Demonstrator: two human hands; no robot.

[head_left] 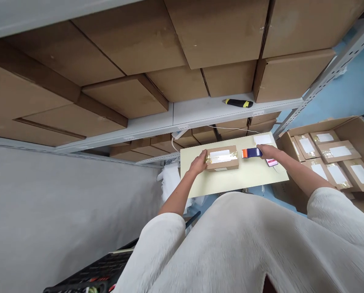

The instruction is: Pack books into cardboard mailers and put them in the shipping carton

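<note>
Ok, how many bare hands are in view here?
2: the left hand is at the left end of the taped cardboard box; the right hand holds the blue-and-orange handheld device. No others show.

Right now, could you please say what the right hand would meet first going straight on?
The right hand, its blue device foremost, would probably meet the taped box, though depth is unclear.

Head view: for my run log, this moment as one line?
left hand: touching taped carton; right hand: holding blue-and-orange device; carton: on pale board; phone: near right hand
</note>
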